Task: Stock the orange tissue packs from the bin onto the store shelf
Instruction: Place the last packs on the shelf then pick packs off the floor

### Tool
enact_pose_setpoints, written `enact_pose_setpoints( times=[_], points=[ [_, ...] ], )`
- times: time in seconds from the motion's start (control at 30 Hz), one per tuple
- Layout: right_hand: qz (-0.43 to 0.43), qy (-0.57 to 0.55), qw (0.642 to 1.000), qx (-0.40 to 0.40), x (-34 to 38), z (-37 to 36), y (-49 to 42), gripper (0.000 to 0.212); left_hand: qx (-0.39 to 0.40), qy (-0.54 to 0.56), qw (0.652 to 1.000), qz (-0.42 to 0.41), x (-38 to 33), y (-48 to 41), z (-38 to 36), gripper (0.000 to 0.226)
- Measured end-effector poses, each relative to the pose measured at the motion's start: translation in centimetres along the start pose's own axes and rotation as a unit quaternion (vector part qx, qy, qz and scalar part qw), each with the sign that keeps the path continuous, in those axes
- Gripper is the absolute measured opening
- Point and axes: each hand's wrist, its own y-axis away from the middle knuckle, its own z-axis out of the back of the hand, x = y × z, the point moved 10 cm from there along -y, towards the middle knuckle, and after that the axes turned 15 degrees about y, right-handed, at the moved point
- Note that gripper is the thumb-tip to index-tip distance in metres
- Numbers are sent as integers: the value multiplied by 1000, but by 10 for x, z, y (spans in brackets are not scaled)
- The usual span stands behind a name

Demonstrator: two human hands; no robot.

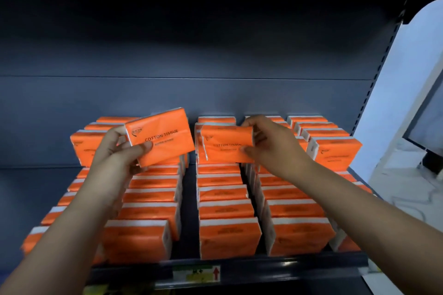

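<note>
While my left hand (119, 148) and right hand (268, 143) each grip one glossy orange rectangular tissue pack (163, 136), I judge the second-tier shelf (263, 264) placement comes next.

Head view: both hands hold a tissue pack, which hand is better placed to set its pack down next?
Right, probably. The right hand holds its pack low against the upper-layer packs of the middle row, nearly seated. The left hand holds its pack raised and tilted, clear above the left rows.

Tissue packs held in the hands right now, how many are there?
2. One tissue pack is in the left hand, raised over the left rows; another pack is in the right hand, over the middle rows.
</note>
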Motion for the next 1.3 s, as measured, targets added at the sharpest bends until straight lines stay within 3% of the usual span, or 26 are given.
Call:
enact_pose_setpoints(
  times=[0.2,0.6,0.73,0.83,0.9,0.97,1.13,1.3],
  points=[
    [38,54,998,5,11,-30,-4,58,-27,-6,1000,5,-4,2,17,30],
    [-13,204,977,68,20,-53,-2,57,-26,-66,997,20,-5,-2,40,29],
    [42,265,963,-11,56,-34,2,61,-15,-87,996,25,-6,1,39,31],
    [92,139,985,-35,93,-36,11,50,-1,-94,995,25,-6,5,33,34],
    [58,-9,997,48,106,-55,15,47,-3,-97,995,21,-6,6,31,35],
    [9,-128,982,139,117,-77,20,43,-14,-101,995,16,-5,6,31,33],
    [-74,-245,949,185,119,-110,17,58,-62,-134,989,-6,2,-3,50,33],
    [-107,-294,927,206,119,-125,13,50,-67,-219,973,-29,10,-11,62,22]
  ],
)
